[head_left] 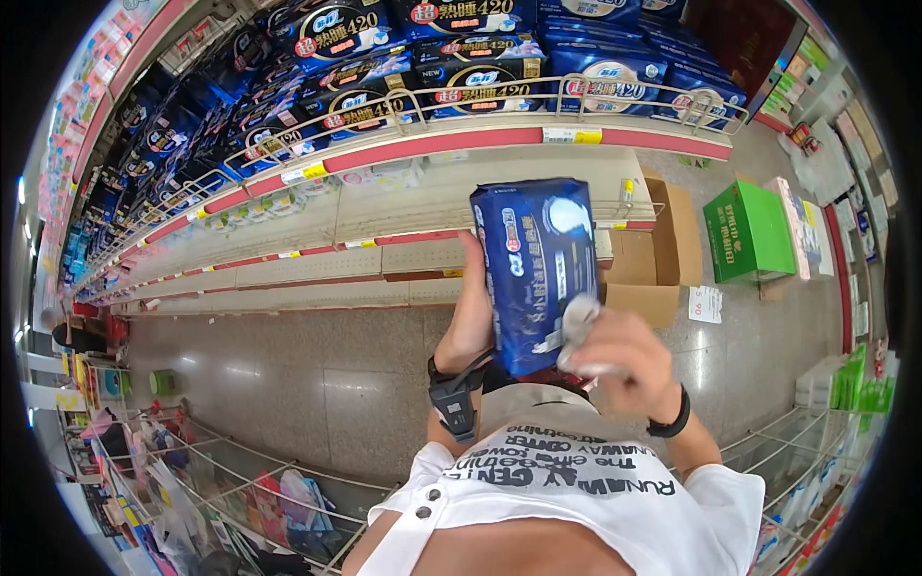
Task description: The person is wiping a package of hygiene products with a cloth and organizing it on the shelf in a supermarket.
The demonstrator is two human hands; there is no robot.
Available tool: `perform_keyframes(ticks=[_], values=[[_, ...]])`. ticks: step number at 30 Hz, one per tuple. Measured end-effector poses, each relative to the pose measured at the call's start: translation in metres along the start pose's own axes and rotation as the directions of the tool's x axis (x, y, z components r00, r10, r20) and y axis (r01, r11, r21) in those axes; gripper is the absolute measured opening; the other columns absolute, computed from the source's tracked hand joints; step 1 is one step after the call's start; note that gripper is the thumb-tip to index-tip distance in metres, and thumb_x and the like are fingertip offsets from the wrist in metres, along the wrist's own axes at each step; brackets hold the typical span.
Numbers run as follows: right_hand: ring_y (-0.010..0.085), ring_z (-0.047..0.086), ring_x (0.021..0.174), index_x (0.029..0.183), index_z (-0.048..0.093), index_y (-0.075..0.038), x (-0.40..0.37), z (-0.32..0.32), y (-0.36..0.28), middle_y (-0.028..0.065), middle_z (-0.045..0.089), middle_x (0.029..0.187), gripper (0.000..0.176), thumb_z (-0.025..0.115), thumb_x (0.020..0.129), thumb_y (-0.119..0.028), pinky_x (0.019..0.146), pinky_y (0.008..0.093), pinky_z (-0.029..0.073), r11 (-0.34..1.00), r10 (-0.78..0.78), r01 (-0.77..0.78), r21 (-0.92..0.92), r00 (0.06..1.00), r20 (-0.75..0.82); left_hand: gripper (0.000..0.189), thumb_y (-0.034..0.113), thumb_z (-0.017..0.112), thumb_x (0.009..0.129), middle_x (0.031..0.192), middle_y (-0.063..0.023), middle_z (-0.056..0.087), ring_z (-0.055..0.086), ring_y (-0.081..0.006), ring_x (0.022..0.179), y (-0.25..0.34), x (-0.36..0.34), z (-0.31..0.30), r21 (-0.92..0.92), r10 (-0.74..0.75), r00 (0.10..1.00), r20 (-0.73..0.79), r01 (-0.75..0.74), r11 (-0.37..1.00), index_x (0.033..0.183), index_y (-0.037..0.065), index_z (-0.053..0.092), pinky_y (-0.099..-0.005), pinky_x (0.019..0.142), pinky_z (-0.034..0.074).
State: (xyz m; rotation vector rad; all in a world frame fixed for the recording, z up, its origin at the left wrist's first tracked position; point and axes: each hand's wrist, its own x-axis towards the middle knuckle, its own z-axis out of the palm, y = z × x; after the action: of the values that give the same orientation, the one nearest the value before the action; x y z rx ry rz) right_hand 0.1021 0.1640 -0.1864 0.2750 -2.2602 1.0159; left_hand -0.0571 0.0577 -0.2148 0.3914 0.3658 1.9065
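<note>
A person's left hand (469, 305) grips a blue package (540, 274) along its left edge, the thumb side showing against the wrapper while the other fingers pass behind it, so how they are spread cannot be told. The package is held up in front of the person, over the floor (370, 384) and before the shelving, its printed face turned toward the camera. The right hand (629, 355) is blurred beside the package's lower right corner, its fingers bent and closed around a pale grey cloth (580, 334) that overlaps that corner in view; whether the cloth touches the wrapper cannot be told. A dark device (453, 405) is strapped on the left wrist and a black band (670, 413) circles the right. Beyond the hands, blue and black packs (475, 82) stand in rows behind a wire rail on the upper shelf (461, 142). An open cardboard box (643, 303) sits right of the package, with a green carton (754, 232) farther right and a paper sign (705, 304) on the floor near the box.
</note>
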Motion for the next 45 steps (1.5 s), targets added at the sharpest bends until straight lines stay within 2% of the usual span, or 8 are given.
perform_keyframes(ticks=[6,11,15,22,24,32,38,45], values=[[0.0281,0.057,0.093,0.098,0.061,-0.004,0.023,-0.004,0.006,0.0131,0.055,0.102,0.025,0.063,0.076,0.005,0.079,0.0330,0.046,0.983,0.164,-0.177,-0.049,0.965,-0.204,0.071,0.060,0.017,0.094,0.132,-0.0139,0.048,0.050,-0.0237,0.119,-0.011,-0.003,0.011,0.316,0.161,0.971,-0.176,-0.099,0.944,0.138,0.006,0.032,-0.0383,0.097,0.044],[0.0265,0.058,0.085,0.095,0.059,-0.001,0.013,-0.002,0.014,0.0137,0.057,0.096,0.017,0.062,0.079,0.002,0.074,0.0320,0.047,0.960,0.257,-0.271,-0.072,0.952,-0.166,0.074,0.049,0.039,0.095,0.142,-0.0152,0.028,0.045,-0.0270,0.123,-0.014,-0.004,-0.005,0.350,0.215,0.975,-0.060,-0.181,0.919,0.145,0.021,-0.009,-0.0413,0.097,0.045],[0.0252,0.059,0.080,0.095,0.061,-0.002,0.050,-0.019,0.008,0.0120,0.058,0.094,0.021,0.068,0.075,0.002,0.070,0.0311,0.047,0.947,0.022,-0.133,-0.291,0.935,-0.355,0.074,0.048,0.041,0.095,0.141,-0.0165,0.030,0.051,-0.0252,0.116,-0.020,0.006,0.009,0.254,0.272,0.958,-0.087,-0.243,0.936,0.145,0.021,-0.007,-0.0375,0.090,0.049],[0.0279,0.059,0.086,0.097,0.064,-0.003,0.090,-0.007,0.005,0.0118,0.058,0.098,0.032,0.073,0.066,0.000,0.072,0.0350,0.049,0.955,-0.124,0.058,-0.289,0.968,-0.217,0.062,0.048,0.031,0.098,0.138,-0.0128,0.034,0.044,-0.0198,0.121,-0.029,0.008,0.014,0.297,0.232,0.965,-0.118,-0.189,0.936,0.145,0.018,0.004,-0.0333,0.095,0.044],[0.0285,0.059,0.086,0.096,0.064,-0.001,0.080,-0.002,0.006,0.0128,0.058,0.098,0.034,0.072,0.063,0.000,0.072,0.0361,0.049,0.941,-0.184,0.133,-0.311,0.973,-0.141,0.061,0.054,0.023,0.097,0.127,-0.0108,0.049,0.051,-0.0216,0.116,-0.029,0.006,0.011,0.331,0.291,0.921,-0.258,-0.198,0.922,0.136,0.008,0.034,-0.0344,0.098,0.043],[0.0286,0.061,0.082,0.094,0.064,0.000,0.042,0.000,0.002,0.0145,0.061,0.095,0.032,0.068,0.063,-0.004,0.071,0.0364,0.052,0.948,-0.237,0.239,-0.212,0.971,0.036,0.057,0.050,0.035,0.096,0.129,-0.0114,0.044,0.053,-0.0251,0.111,-0.014,0.002,0.014,0.472,0.420,0.888,-0.186,-0.295,0.831,0.143,0.026,0.013,-0.0414,0.092,0.047],[0.0244,0.059,0.076,0.085,0.063,-0.003,0.027,-0.020,0.005,0.0132,0.061,0.086,0.017,0.071,0.071,-0.008,0.069,0.0337,0.048,0.997,0.070,-0.061,0.048,0.976,-0.208,0.064,0.049,0.042,0.095,0.136,-0.0096,0.032,0.045,-0.0246,0.117,-0.028,0.014,0.031,0.640,0.858,0.457,-0.236,-0.591,0.491,0.142,0.027,0.005,-0.0436,0.096,0.043],[0.0243,0.057,0.082,0.092,0.056,0.001,0.029,-0.020,0.009,0.0135,0.056,0.086,0.026,0.063,0.087,-0.023,0.073,0.0343,0.045,0.996,0.071,-0.039,0.084,0.902,-0.426,0.092,0.049,0.062,0.084,0.138,-0.0035,0.022,0.035,-0.0183,0.120,-0.036,0.011,0.031,0.591,0.915,0.341,-0.216,-0.700,0.401,0.143,0.022,-0.003,-0.0410,0.104,0.030]])
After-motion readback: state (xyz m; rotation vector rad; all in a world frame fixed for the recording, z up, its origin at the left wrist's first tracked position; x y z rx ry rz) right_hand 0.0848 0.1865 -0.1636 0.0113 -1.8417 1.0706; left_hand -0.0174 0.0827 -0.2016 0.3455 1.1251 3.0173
